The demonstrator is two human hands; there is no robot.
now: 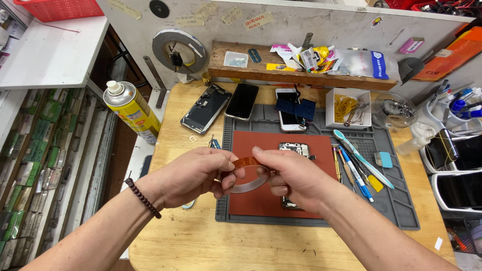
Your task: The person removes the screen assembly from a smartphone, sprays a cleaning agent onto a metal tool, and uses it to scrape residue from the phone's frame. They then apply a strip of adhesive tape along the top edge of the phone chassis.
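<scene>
— Where's the amber tape roll [249, 174]?
— Over the red mat [261, 145] by the table's [201, 241] front edge, pinched between left hand [188, 175] and right hand [291, 178], thumbs feeling its rim, seemingly for the loose end.

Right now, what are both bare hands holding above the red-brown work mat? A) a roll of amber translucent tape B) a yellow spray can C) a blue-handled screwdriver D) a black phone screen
A: the left hand and right hand both grip the roll of amber translucent tape over the red-brown work mat, while the yellow spray can stands off at the left.
</scene>
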